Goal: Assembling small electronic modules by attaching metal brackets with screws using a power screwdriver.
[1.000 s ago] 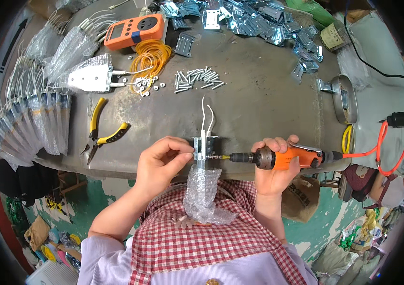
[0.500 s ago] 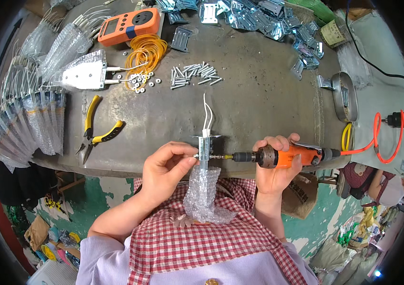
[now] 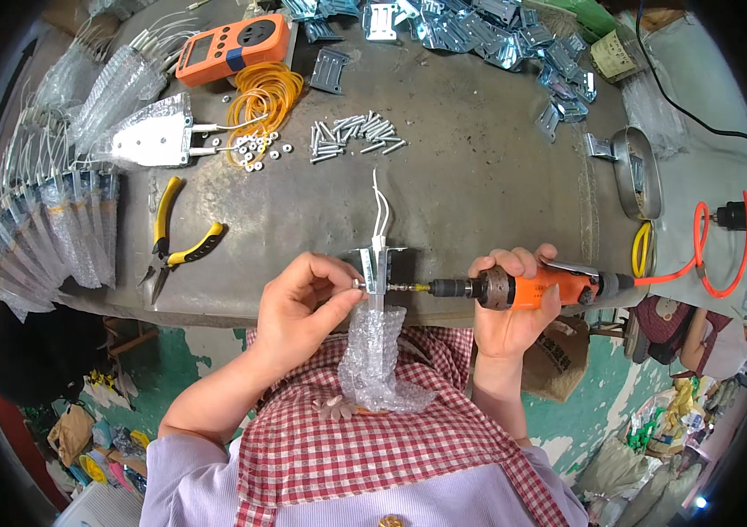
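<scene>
At the table's near edge, my left hand (image 3: 301, 303) pinches a small metal fastener, mostly hidden by the fingertips, against the left side of a metal bracket (image 3: 377, 268). My right hand (image 3: 514, 316) is wrapped round an orange power screwdriver (image 3: 549, 288). Its thin bit points left and meets the bracket's right side. Two white wires (image 3: 380, 206) rise from the upright part clamped in the bracket. Below it hangs clear bubble wrap (image 3: 373, 360), in front of my checked apron.
Pliers (image 3: 163, 241), loose screws (image 3: 356, 134), white beads (image 3: 255, 156) and an orange meter (image 3: 233, 48) lie on the table. Bubble-wrapped parts (image 3: 75, 220) stand at left; metal brackets (image 3: 479, 35) are heaped at the back. An orange hose (image 3: 698, 268) trails right from the screwdriver.
The bracket's left plate now leans outward at its top, away from the wired part. Both hands keep their grips with hardly any movement, and the whole view has shifted slightly.
</scene>
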